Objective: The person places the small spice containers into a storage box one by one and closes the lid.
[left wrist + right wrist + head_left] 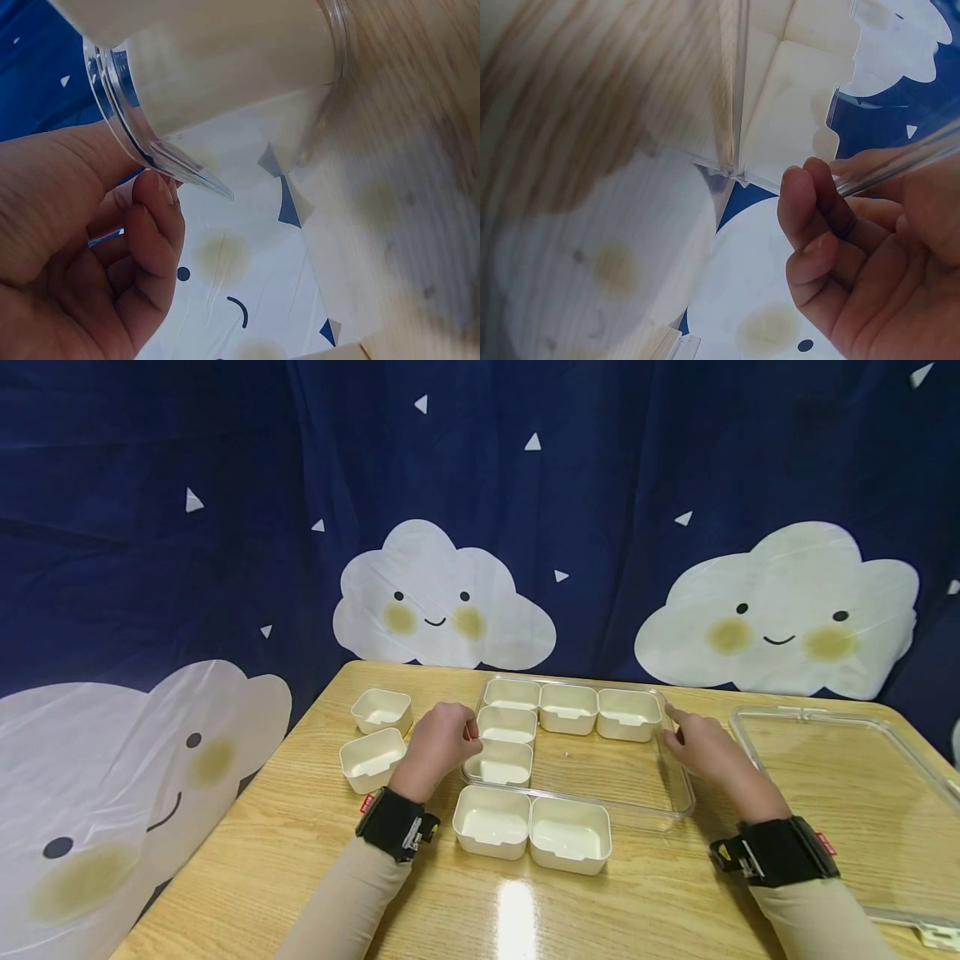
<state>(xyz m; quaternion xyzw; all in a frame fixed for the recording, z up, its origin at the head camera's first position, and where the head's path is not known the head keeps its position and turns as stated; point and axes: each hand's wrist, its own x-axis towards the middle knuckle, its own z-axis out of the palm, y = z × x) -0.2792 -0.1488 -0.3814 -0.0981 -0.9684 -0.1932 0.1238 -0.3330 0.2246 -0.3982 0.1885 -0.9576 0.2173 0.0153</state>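
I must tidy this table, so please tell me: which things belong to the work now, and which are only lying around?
Belonging, I think:
clear tray, pinched by left hand and right hand
five cream boxes inside it
four matching loose boxes, probably

Lying about or background:
clear lid-like panel, untouched; may belong too
cloud curtain

Head cam: above near side of clear tray (pixel 607 772), facing forward-down, widest. Wrist cams: low, close in at tray's left and right ends, cloud-print curtain (pixel 600 485) behind. All share tray rim.
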